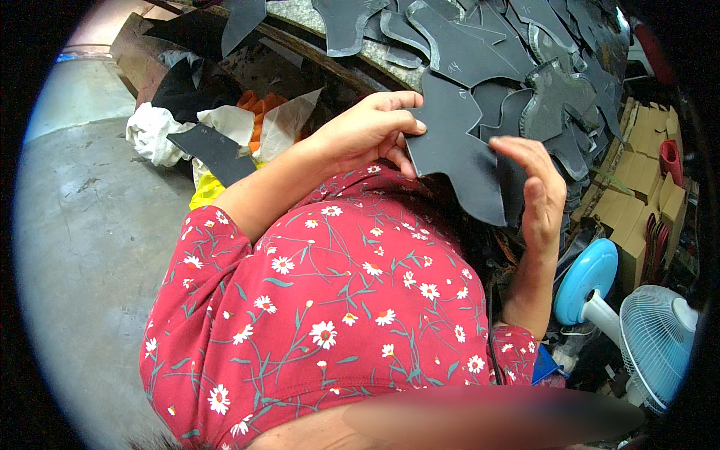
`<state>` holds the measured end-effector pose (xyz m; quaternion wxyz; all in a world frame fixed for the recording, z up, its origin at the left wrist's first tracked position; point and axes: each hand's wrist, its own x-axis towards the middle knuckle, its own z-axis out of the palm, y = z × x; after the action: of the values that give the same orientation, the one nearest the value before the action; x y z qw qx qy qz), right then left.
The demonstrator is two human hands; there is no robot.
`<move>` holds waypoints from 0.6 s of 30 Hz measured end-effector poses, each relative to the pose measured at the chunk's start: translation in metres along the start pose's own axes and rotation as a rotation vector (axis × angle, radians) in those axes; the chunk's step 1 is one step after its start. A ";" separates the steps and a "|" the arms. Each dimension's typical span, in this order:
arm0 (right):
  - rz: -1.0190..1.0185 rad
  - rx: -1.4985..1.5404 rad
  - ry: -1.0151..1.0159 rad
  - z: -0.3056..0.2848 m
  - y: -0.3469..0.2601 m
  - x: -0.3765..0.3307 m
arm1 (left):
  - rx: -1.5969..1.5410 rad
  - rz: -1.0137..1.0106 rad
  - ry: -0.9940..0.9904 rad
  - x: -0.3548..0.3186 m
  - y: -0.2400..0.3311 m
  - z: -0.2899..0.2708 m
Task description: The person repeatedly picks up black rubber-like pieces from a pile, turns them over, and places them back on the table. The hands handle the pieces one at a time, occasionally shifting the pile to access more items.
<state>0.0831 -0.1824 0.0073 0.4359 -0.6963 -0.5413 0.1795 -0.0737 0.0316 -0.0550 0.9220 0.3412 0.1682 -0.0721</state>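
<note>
By the left hand (375, 135), the black piece (448, 124) is pinched at its left edge, grip clamped; its long axis is slanted toward the body. Right of the piece, the right hand (536, 184) is held, thumb and fingers apart; contact can't be told. Floor (90, 225) is seen left of the piece, the cluttered worktop (296, 11) beyond, boxes (637, 169) and fan (660, 337) right.

On my head sits the left of two side-by-side fisheye cameras, looking steeply down over my flowered shirt (337, 300), which lies closest and fills the lower middle. A little farther off, it takes in my left hand (373, 126) and right hand (538, 180) by the near edge of the table (300, 12), which slants across the top, its lines bending toward the rim
</note>
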 end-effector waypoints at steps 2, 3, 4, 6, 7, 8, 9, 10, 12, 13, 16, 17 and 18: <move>-0.081 -0.175 0.028 0.002 0.005 0.009 | 0.019 0.004 -0.009 -0.002 0.001 -0.001; -0.111 -0.244 0.007 0.002 0.008 0.015 | 0.036 -0.002 -0.018 -0.003 0.002 -0.002; -0.142 -0.314 -0.012 0.001 0.011 0.022 | 0.055 -0.007 -0.028 -0.003 0.003 -0.003; -0.187 -0.525 -0.022 0.002 0.018 0.035 | 0.076 -0.001 -0.034 -0.003 0.003 -0.004; -0.202 -0.667 -0.012 0.004 0.023 0.042 | 0.088 0.003 -0.038 -0.003 0.003 -0.004; -0.219 -0.810 0.000 0.006 0.028 0.049 | 0.105 -0.004 -0.033 -0.003 0.002 -0.004; -0.235 -0.891 0.005 0.007 0.034 0.058 | 0.123 -0.011 -0.027 -0.004 0.002 -0.004; -0.256 -0.938 0.021 0.007 0.038 0.064 | 0.125 -0.013 -0.043 -0.004 0.002 -0.003; -0.310 -0.969 0.037 0.006 0.050 0.080 | 0.197 -0.025 -0.036 -0.006 0.003 -0.003; -0.315 -0.978 0.044 0.005 0.055 0.086 | 0.225 -0.028 -0.044 -0.007 0.003 -0.003; -0.342 -1.032 0.089 0.002 0.068 0.101 | 0.321 -0.070 -0.053 -0.010 0.005 0.000; -0.354 -1.063 0.116 0.001 0.070 0.104 | 0.319 -0.067 -0.044 -0.011 0.005 0.001; -0.330 -1.100 0.133 0.001 0.072 0.105 | 0.316 -0.062 -0.037 -0.012 0.005 0.002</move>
<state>0.1624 -0.0885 -0.0277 0.0651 -0.7365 -0.6279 -0.2431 -0.0827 0.0340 -0.0461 0.8571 0.4751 0.1483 -0.1325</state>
